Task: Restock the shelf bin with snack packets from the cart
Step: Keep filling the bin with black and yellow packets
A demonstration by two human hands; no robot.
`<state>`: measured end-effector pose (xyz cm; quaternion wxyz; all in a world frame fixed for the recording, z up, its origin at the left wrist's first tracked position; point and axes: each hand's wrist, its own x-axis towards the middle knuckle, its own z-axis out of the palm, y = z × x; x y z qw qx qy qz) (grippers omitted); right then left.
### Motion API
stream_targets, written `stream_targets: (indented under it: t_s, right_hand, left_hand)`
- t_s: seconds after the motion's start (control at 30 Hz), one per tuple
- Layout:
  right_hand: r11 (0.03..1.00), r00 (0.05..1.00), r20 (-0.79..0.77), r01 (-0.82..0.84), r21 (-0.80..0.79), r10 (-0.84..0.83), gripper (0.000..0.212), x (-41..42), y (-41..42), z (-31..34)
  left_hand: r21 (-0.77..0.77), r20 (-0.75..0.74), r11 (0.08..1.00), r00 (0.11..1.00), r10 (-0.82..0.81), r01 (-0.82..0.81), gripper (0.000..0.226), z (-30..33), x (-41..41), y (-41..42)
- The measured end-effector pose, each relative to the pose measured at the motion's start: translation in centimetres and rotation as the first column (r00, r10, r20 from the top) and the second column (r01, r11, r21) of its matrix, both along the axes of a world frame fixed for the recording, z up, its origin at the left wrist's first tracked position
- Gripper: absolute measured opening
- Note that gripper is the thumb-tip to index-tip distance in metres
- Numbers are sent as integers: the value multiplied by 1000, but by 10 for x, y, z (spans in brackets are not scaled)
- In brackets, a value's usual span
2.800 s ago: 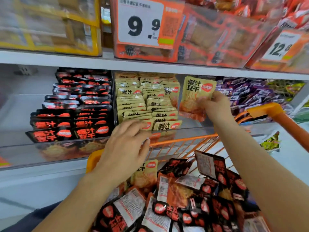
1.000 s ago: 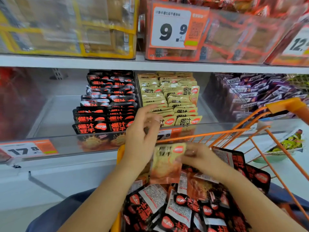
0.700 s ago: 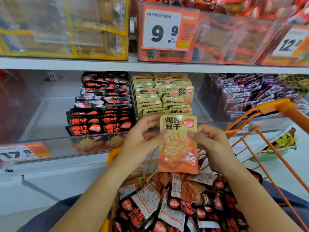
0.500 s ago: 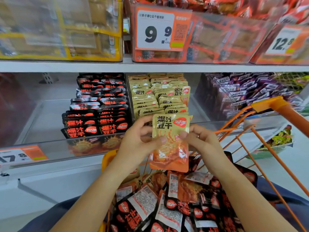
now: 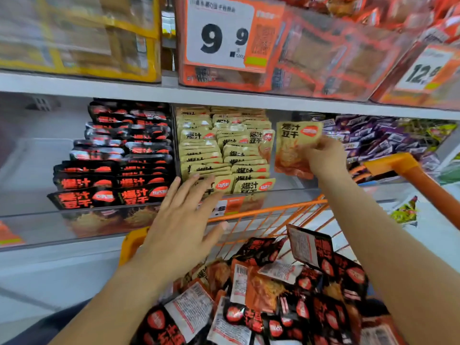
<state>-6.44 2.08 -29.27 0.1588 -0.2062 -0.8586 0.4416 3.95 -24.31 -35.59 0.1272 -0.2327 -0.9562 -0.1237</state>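
My right hand (image 5: 323,159) pinches a yellow snack packet (image 5: 293,148) and holds it upright, just right of the rows of yellow packets (image 5: 224,150) in the clear shelf bin (image 5: 281,195). My left hand (image 5: 181,227) is flat with spread fingers, holds nothing, and its fingertips reach the front yellow packets. Below both hands the orange wire cart (image 5: 268,211) carries a heap of black and orange packets (image 5: 273,295).
Rows of black packets (image 5: 119,155) fill the bin to the left. Purple packets (image 5: 373,138) lie in the bin to the right. Boxes with price tags 9.9 (image 5: 221,36) and 12.8 (image 5: 423,70) stand on the upper shelf. The cart's orange handle (image 5: 418,180) rises at right.
My right hand has lifted the yellow packet up and right, from in front of me to the shelf bin. My left hand let go of it and opened toward the front packets.
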Motion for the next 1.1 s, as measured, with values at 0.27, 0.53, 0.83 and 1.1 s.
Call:
stream_targets:
  t_s: [0.27, 0.53, 0.83, 1.1]
  right_hand:
    - [991, 974, 205, -70, -117, 93, 8, -69, -16, -57]
    - [917, 906, 419, -220, 334, 64, 46, -74, -23, -64]
    - [947, 995, 59, -98, 305, 84, 30, -45, -26, -32]
    - [774, 905, 134, -417, 477, 405, 18, 106, -36, 13]
  left_hand:
    - [6, 8, 999, 999, -41, 41, 54, 1, 0, -2]
    - [-23, 18, 998, 999, -50, 51, 51, 0, -2, -3]
    - [-12, 21, 999, 999, -42, 43, 51, 2, -1, -1]
    - [59, 22, 998, 999, -37, 35, 52, 2, 3, 0]
